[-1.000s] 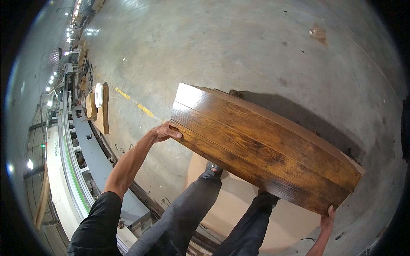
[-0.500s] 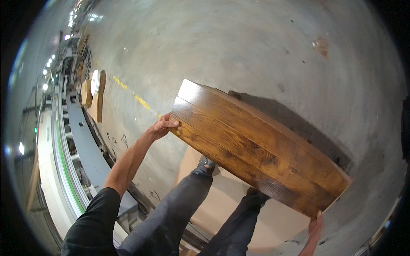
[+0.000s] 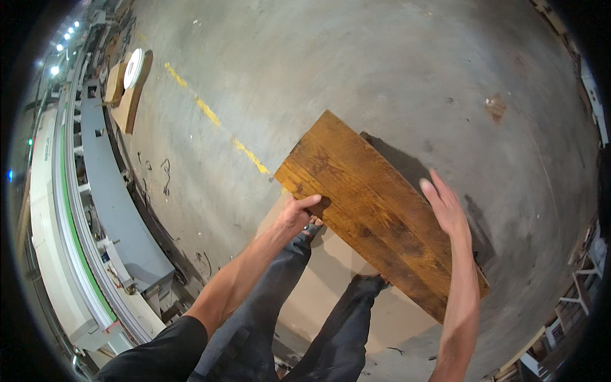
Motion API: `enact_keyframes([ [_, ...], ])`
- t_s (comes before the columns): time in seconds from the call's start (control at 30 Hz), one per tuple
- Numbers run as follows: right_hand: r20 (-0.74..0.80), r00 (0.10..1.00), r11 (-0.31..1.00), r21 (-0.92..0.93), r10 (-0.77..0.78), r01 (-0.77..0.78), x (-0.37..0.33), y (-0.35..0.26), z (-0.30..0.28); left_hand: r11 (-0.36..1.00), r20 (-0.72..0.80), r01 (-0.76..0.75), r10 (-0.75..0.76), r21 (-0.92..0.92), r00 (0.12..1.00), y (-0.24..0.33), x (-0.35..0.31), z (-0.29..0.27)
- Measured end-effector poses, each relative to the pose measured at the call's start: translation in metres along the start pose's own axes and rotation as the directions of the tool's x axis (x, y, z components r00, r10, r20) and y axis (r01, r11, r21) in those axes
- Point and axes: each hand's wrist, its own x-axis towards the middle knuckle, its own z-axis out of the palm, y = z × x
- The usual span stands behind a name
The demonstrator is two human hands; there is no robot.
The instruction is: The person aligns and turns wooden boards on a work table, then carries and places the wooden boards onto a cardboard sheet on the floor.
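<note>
Concrete floor [image 3: 286, 83] extends around the brown wooden panel [image 3: 375, 216]. A long white-and-grey machine [image 3: 57, 242] stands well to the left of the panel. The panel itself slants from upper left to lower right before the person's legs [image 3: 277, 280]. A tan sheet [image 3: 391, 321] lies on the floor at the panel's near side, partly covered by it. Broken yellow markings [image 3: 207, 111] run away from the panel's left end; a white disc [image 3: 133, 69] stands left of the panel, farther off. Hands: the left hand [image 3: 299, 213] grips the panel's near edge, thumb on top; the right hand [image 3: 447, 207] is open, fingers extended, at the panel's far edge, contact unconfirmed from this angle.
</note>
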Motion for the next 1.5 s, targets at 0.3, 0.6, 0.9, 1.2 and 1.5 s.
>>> enact_keyframes([
  [0.3, 0.132, 0.991, 0.975, -0.221, 0.021, 0.009, 0.063, -0.042, 0.071, 0.994, -0.124, -0.032, 0.019, -0.105, 0.992, 0.0, 0.006, 0.005],
  [0.6, 0.249, 0.967, 0.964, 0.242, 0.046, -0.108, 0.074, -0.05, 0.059, 0.949, -0.22, -0.181, 0.124, -0.259, 0.968, -0.02, -0.008, -0.003],
  [0.9, 0.432, 0.884, 0.876, 0.34, 0.178, -0.342, 0.13, -0.08, 0.091, 0.706, -0.309, -0.25, 0.046, -0.663, 0.95, -0.069, 0.019, -0.024],
  [1.2, 0.399, 0.869, 0.797, 0.4, 0.292, -0.452, 0.169, -0.062, 0.082, 0.89, -0.449, -0.282, 0.1, -0.359, 0.888, -0.049, 0.031, -0.012],
  [1.5, 0.416, 0.851, 0.788, 0.383, 0.32, -0.483, 0.176, -0.056, 0.081, 0.904, -0.506, -0.299, 0.111, -0.307, 0.855, -0.051, 0.037, -0.006],
])
